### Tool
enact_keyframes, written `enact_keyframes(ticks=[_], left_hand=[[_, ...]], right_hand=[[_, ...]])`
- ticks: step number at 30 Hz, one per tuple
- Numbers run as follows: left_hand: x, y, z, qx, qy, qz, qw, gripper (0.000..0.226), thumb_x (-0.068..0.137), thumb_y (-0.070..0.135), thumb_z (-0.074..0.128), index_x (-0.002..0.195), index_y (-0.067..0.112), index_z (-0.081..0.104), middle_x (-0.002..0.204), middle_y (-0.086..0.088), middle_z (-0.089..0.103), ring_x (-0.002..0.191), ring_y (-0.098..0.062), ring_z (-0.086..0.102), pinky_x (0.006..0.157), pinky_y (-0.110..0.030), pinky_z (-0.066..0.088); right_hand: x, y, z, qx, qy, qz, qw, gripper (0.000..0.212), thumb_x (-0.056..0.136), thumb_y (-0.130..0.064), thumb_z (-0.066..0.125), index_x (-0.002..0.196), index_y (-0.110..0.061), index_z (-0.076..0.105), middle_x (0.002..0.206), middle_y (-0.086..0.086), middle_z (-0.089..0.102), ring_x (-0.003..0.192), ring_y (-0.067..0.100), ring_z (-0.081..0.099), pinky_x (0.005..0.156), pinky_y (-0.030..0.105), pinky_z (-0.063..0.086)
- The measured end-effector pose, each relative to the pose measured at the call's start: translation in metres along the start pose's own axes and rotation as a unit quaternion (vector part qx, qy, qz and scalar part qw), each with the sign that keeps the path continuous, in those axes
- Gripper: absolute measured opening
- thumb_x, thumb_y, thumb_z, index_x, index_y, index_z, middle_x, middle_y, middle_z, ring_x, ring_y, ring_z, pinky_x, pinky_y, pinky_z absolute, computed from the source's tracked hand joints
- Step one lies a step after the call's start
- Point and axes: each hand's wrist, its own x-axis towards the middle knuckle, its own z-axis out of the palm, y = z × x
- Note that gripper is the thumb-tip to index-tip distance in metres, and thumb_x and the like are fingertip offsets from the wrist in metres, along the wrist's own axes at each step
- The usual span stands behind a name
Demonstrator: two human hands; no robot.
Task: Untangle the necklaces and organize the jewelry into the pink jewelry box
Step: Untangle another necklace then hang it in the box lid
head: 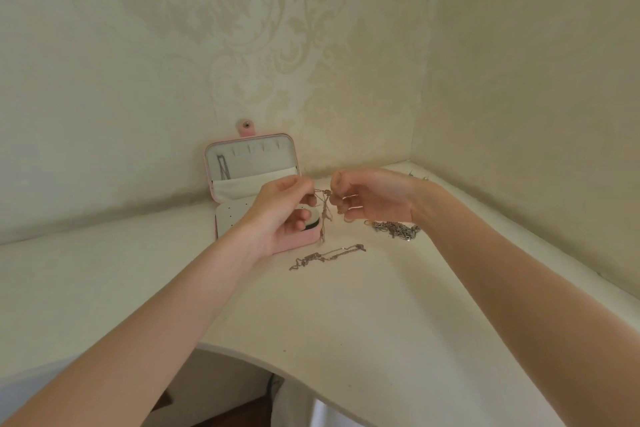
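- We're pinching the tangled chain (325, 206) from both ends: our left hand (284, 215) is nipping it between thumb and fingertips on one side, and our right hand (370, 196) is doing the same on the other, with a couple of loops hooked over its curled fingers.
- The bit that matters: the knot is sitting right between the two hands, held up off the table, with a loose tail hanging straight down toward the box's front corner. So the short stretch between us is running side to side, and both hands are about equally close to it.
- We're guessing the next pull has to go sideways, gently, or the knot's just going to cinch tighter.
- Moving outward, a second thin chain (327, 256) is lying flat on the table (381, 322) just in front of the hands, stretched roughly left to right.
- A chunkier silver pile (396, 229) is sitting under our right wrist.
- The pink box (254, 184) is standing open against the wall behind our left hand. One dark chain (222, 166) is already hanging from a hook at the left of the lid; the other hooks look bare. Base tray is mostly hidden by the hand, so can't say what's in it.
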Motion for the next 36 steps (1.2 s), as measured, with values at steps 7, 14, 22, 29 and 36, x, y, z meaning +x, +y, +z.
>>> enact_keyframes(ticks=[7, 14, 22, 29, 36], left_hand=[[0.003, 0.0, 0.004, -0.091, -0.023, -0.12, 0.988, 0.01, 0.084, 0.011, 0.052, 0.075, 0.011, 0.053, 0.061, 0.0, 0.057, 0.037, -0.004, 0.044, 0.033, -0.013, 0.032], [0.009, -0.005, 0.007, -0.109, 0.021, -0.105, 0.988, 0.015, 0.084, 0.008, 0.05, 0.07, 0.009, 0.052, 0.063, -0.002, 0.056, 0.051, -0.01, 0.047, 0.037, -0.012, 0.037], [0.014, -0.001, 0.009, -0.096, 0.032, -0.023, 0.995, 0.016, 0.087, 0.007, 0.048, 0.072, 0.009, 0.051, 0.061, 0.0, 0.051, 0.039, -0.006, 0.038, 0.036, -0.014, 0.031], [0.02, -0.001, -0.007, -0.063, 0.029, -0.022, 0.997, 0.018, 0.086, 0.013, 0.046, 0.068, 0.016, 0.046, 0.051, 0.004, 0.046, 0.046, -0.009, 0.035, 0.042, -0.018, 0.033], [0.024, -0.003, -0.012, -0.255, -0.028, -0.082, 0.963, 0.016, 0.085, 0.013, 0.045, 0.068, 0.015, 0.044, 0.055, 0.005, 0.047, 0.07, -0.012, 0.057, 0.089, -0.027, 0.042]], right_hand=[[0.014, 0.001, 0.013, 0.04, 0.139, -0.078, 0.986, 0.034, 0.082, 0.01, 0.045, 0.056, -0.012, 0.04, 0.066, 0.009, 0.048, 0.058, 0.015, 0.044, 0.049, 0.02, 0.035], [0.02, 0.002, 0.02, 0.0, 0.214, -0.056, 0.975, 0.026, 0.078, 0.008, 0.048, 0.058, -0.009, 0.045, 0.063, 0.012, 0.055, 0.053, 0.016, 0.043, 0.05, 0.022, 0.035], [0.019, -0.004, 0.017, 0.04, 0.198, -0.074, 0.977, 0.025, 0.08, 0.007, 0.046, 0.061, -0.01, 0.044, 0.063, 0.011, 0.054, 0.053, 0.016, 0.043, 0.049, 0.022, 0.036], [0.01, -0.005, 0.002, 0.043, 0.227, -0.047, 0.972, 0.02, 0.082, 0.005, 0.045, 0.066, -0.007, 0.048, 0.067, 0.011, 0.055, 0.053, 0.015, 0.041, 0.044, 0.02, 0.035], [0.009, -0.003, 0.006, 0.2, 0.205, -0.047, 0.957, 0.013, 0.083, 0.004, 0.043, 0.085, -0.006, 0.049, 0.063, 0.01, 0.065, 0.054, 0.013, 0.044, 0.044, 0.017, 0.038]])
